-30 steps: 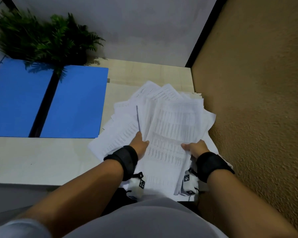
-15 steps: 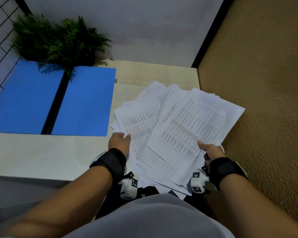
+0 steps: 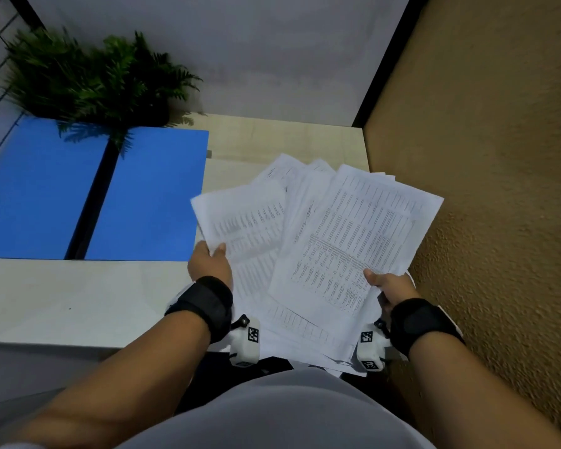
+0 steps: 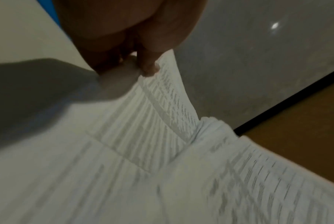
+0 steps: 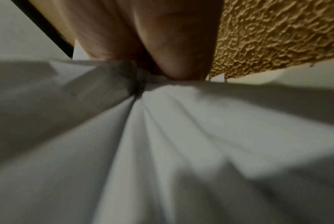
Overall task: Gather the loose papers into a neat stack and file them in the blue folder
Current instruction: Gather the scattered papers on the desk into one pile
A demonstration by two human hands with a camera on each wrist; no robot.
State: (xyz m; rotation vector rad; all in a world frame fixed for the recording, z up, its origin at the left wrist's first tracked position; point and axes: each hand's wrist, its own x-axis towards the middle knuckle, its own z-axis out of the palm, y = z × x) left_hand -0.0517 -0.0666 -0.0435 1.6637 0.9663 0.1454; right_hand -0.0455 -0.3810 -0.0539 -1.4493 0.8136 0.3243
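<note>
A fanned bundle of printed white papers (image 3: 321,241) is held up over the near right part of the table. My left hand (image 3: 209,262) grips the bundle's left edge, thumb on top. The right hand (image 3: 386,285) grips its lower right corner, thumb on the top sheet. In the left wrist view my fingers (image 4: 147,65) pinch the papers (image 4: 152,136). The right wrist view shows my thumb (image 5: 174,60) pressed on the layered sheets (image 5: 181,136). The blue folder (image 3: 149,196) lies open and flat at the left of the table, a black spine down its middle.
A green fern plant (image 3: 94,79) stands behind the folder at the back left. A textured tan wall (image 3: 499,189) runs close along the right side. The pale wooden table (image 3: 78,303) ends at a near edge by my body.
The papers were lifted off the table and fanned out, the top sheet swinging right. My left hand shifted to the bundle's left edge; the right hand moved right and nearer.
</note>
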